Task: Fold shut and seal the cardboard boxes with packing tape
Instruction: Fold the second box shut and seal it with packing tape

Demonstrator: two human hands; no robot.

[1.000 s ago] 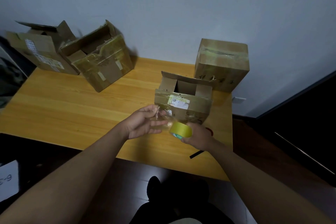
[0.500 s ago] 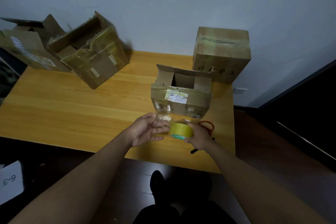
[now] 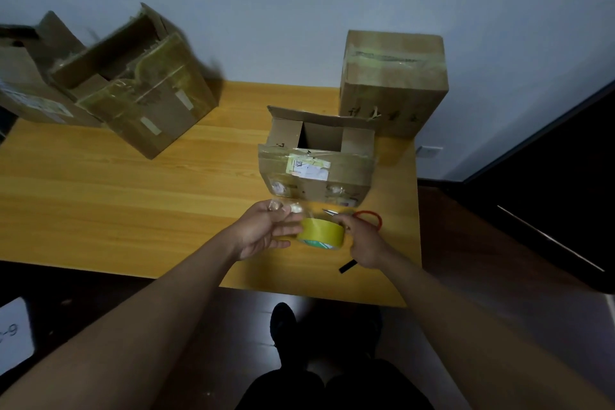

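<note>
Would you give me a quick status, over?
Right hand grips tape roll; left hand pinches its free end. Nearest box open. Scissors beside roll.

head view | worn high | faces forward-down | table (image 3: 100,210) near

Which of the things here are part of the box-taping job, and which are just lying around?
Part of the job: tape roll, gripped by the right hand; left hand pinching the tape's loose end; open box; two open boxes far left; sealed box; red-handled scissors.

Lying about: black strip; white paper on the floor.
</note>
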